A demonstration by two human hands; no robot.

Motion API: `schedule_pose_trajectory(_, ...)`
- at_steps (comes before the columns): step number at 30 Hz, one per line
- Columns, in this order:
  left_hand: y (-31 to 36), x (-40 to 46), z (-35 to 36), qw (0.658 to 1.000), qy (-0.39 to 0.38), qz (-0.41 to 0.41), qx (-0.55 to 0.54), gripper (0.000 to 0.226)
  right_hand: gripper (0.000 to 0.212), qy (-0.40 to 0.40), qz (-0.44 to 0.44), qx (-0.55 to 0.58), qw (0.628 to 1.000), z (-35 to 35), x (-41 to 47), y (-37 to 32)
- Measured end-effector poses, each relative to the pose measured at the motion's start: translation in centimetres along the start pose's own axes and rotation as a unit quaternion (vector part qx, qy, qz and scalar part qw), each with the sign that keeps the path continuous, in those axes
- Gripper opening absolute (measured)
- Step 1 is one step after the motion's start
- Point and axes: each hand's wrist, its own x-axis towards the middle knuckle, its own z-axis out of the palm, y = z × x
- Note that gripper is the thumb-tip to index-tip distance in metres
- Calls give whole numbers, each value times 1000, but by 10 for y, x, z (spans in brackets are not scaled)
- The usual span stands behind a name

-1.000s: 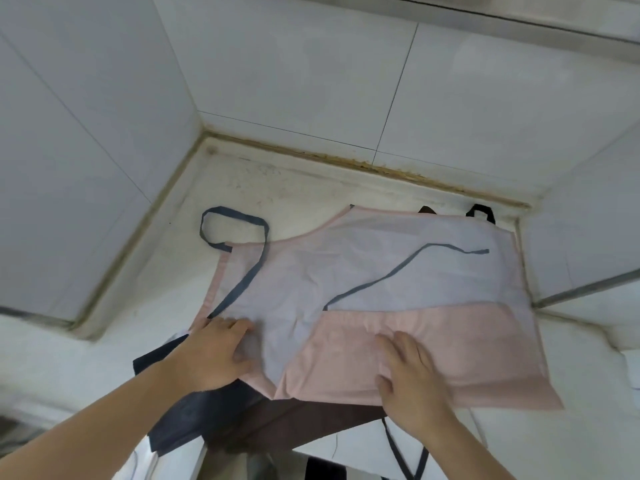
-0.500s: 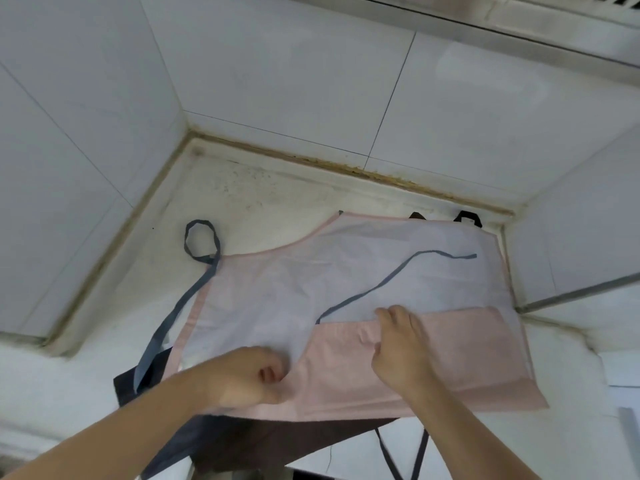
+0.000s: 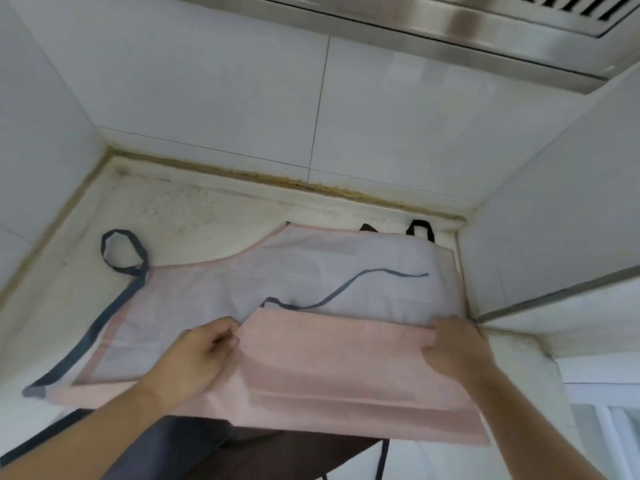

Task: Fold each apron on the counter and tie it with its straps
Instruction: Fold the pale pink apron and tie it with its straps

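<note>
Pink apron (image 3: 311,382), spread flat across middle of white counter (image 3: 194,209), pale underside facing up over far half, near part folded over toward 12 o'clock as pink band.
Left hand (image 3: 197,358), at 9 o'clock end of folded band; thumb and fingers pinched narrow on corner of fold.
Right hand (image 3: 457,348), at 3 o'clock end of same band; fingers curled over fold edge, pressing cloth, thumb hidden, so exact grip cannot be told.
Grey strap (image 3: 93,327), running from 8 o'clock corner of apron up its left edge, ending in loop on bare counter at 10 o'clock.
Thin grey strap (image 3: 346,289), lying loose in wavy line on pale underside, just beyond fold, toward 1 o'clock.
Dark aprons (image 3: 242,448), beneath pink one, showing at 6 o'clock and hanging over counter's near edge; black loops (image 3: 420,228) peeking out at 1 o'clock by back wall.
White tiled walls (image 3: 381,116) on three sides; steel hood (image 3: 450,26) at 12 o'clock, overhead.
</note>
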Motion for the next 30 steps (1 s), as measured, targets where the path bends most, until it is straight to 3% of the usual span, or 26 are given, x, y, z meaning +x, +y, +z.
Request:
schedule_pose_trajectory(2, 10, 16, -4, 999, 17, 10, 30, 19, 34, -22, 27, 16, 999, -5, 13, 26)
schedule_pose_trajectory(4, 18, 29, -7, 999, 4, 0, 42, 14, 12, -33, 24, 54, 998, -14, 21, 40)
schedule_pose_trajectory(7, 36, 49, -5, 995, -91, -42, 16, 19, 25, -38, -12, 106, 994, -24, 33, 44)
schedule_pose_trajectory(9, 46, 62, 0, 991, -119, -55, -13, 18, 20, -49, -10, 114, 992, -26, 39, 43)
schedule_pose_trajectory(11, 54, 76, 8, 996, -75, -42, -12, 29, 8, -80, -8, 106, 991, -26, 44, 44)
schedule_pose_trajectory(14, 65, 85, 9, 1000, 23, 7, -15, 37, 31, -144, 20, 55, 988, -20, 52, 50)
schedule_pose_trajectory(16, 77, 89, 7, 995, 67, 44, -55, 25, 27, -102, 26, 92, 990, -26, 54, 51)
schedule_pose_trajectory(19, 100, 102, -9, 973, 174, 121, -86, 22, 10, 99, 4, 181, 978, -45, 57, 48)
schedule_pose_trajectory(21, 113, 114, -22, 952, 237, 171, -87, 28, 21, 268, 10, 213, 940, -57, 54, 40)
schedule_pose_trajectory(23, 122, 126, -29, 940, 268, 194, -80, 36, 43, 380, 13, 211, 901, -61, 48, 31)
schedule_pose_trajectory(26, 118, 120, -22, 949, 285, 134, 26, 66, 81, 372, 6, 155, 915, -48, 33, 19)
schedule_pose_trajectory(28, 106, 103, -10, 936, 303, 152, 98, 65, 83, 336, -16, 143, 931, -26, 15, 11)
schedule_pose_trajectory(30, 83, 86, 5, 927, 279, 199, 150, 53, 71, 294, -35, 144, 944, 5, -5, 6)
